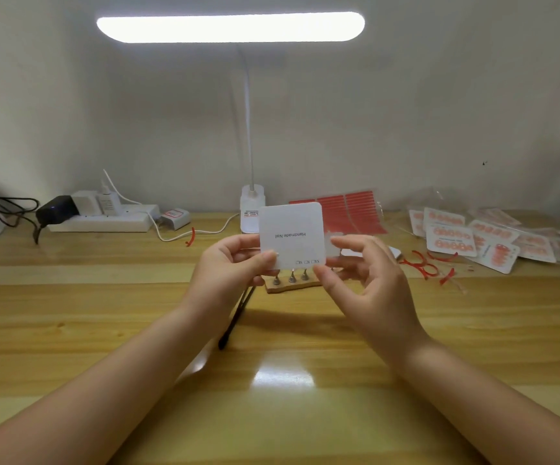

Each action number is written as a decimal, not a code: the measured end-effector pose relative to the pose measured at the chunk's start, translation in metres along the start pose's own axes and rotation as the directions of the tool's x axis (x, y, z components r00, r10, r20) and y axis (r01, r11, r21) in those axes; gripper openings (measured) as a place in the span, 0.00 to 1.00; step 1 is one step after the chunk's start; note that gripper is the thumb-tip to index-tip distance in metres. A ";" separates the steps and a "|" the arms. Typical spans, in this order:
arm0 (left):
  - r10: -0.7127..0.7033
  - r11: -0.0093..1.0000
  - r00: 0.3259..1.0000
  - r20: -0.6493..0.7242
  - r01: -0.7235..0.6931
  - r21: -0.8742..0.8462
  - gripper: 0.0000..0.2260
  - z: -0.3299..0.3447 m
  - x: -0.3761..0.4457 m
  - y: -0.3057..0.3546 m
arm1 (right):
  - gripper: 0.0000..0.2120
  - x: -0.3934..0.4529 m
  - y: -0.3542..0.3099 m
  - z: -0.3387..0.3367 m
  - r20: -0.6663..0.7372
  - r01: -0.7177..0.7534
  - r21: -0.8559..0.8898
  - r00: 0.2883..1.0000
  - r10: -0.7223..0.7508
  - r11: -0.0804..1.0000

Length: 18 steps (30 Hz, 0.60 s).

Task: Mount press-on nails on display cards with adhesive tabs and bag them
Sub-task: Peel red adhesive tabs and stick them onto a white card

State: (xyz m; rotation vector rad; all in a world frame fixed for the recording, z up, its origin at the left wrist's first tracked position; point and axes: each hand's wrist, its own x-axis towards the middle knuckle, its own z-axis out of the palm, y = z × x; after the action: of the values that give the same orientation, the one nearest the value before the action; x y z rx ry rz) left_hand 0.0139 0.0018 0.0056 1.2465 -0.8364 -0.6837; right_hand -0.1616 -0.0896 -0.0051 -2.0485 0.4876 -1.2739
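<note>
At the far left of the worktop (70,297) a power strip (104,219) with plugged chargers sits against the wall, well away from the work and no concern. Nearer the middle, the left hand (235,263) holds a blank white display card (290,234) printed "Handmade Nail", thumb on its face and fingers (248,239) curled behind its left edge, so the card stands raised above the worktop. If that light edge grip loosens, the card would likely tip onto the wooden nail stand (292,283) just below it and knock its small metal holders.

Just right of the card, the right hand (369,273) pinches what looks like a clear film or bag at the card's right edge, thumb and forefinger close together on it; it is too faint to name for certain. Should it be a sticky tab, a crooked touch-down would probably crease it or set it off line.

Behind, red adhesive strip sheets (342,211) lie flat. Farther right, peeled red backing scraps (419,263) litter the worktop beside finished bagged cards (473,241); a scrap could cling to fresh adhesive.
</note>
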 end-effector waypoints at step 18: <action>0.154 0.958 0.986 0.060 -0.164 0.237 0.09 0.009 -0.012 0.036 | 0.19 0.020 -0.031 -0.019 0.203 -0.306 0.112 0.938 0.279 0.945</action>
State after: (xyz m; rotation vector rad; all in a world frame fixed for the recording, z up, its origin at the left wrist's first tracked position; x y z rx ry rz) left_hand 0.0000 0.0144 0.0396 1.3682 -1.0662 -0.4890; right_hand -0.1705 -0.0865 0.0359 -1.8693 0.5743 -0.9056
